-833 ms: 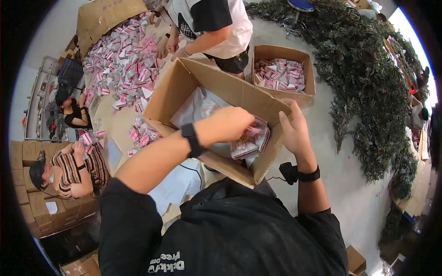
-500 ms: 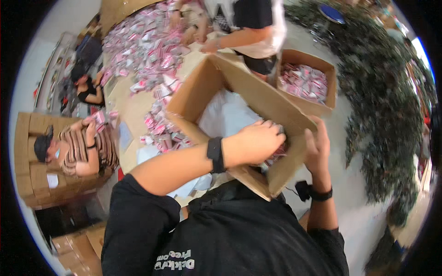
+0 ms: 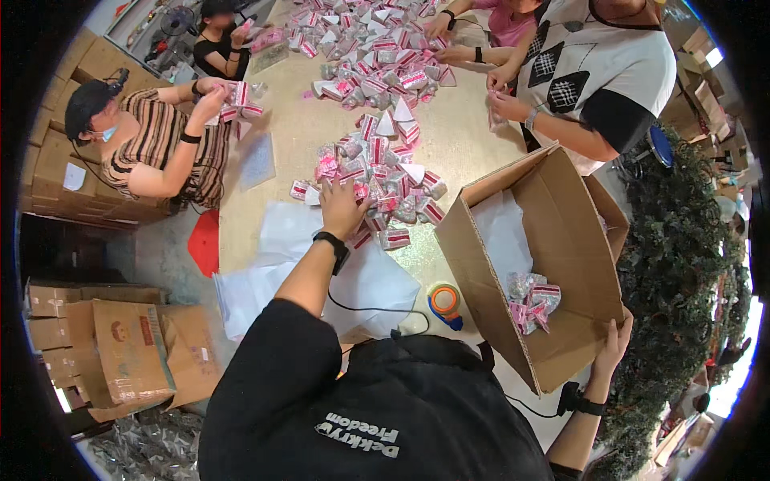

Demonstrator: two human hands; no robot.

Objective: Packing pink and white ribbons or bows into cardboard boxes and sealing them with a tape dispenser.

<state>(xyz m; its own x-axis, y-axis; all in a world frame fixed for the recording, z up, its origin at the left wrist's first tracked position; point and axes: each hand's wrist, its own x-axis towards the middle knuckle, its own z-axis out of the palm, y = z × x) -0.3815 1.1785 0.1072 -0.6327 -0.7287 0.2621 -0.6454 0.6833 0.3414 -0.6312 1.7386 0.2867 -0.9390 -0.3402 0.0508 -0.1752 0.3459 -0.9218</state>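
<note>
My left hand [image 3: 341, 207] reaches onto a loose heap of small clear plastic packets [image 3: 378, 156] with pink and white cards. Its fingers are spread over the near left side of the heap, touching packets; the fingertips are partly hidden among them. My right hand [image 3: 613, 345] grips the near right edge of an open cardboard box [image 3: 573, 264], tilted at the table's right edge. Inside the box lie a white sheet [image 3: 503, 232] and several packets [image 3: 533, 303] at its near end.
White sheets [image 3: 373, 280] lie on the table [image 3: 309, 104] near me, beside an orange tape roll [image 3: 443, 300] and a black cable. Co-workers handle packets at the left [image 3: 160, 148] and far right [image 3: 593, 68]. Cartons [image 3: 120, 345] stand at left; dark green foliage [image 3: 666, 264] fills the right.
My left hand has come out of the box and moved left onto the packet heap. The box now sits farther right, my right hand still on its edge. The view has shifted too.
</note>
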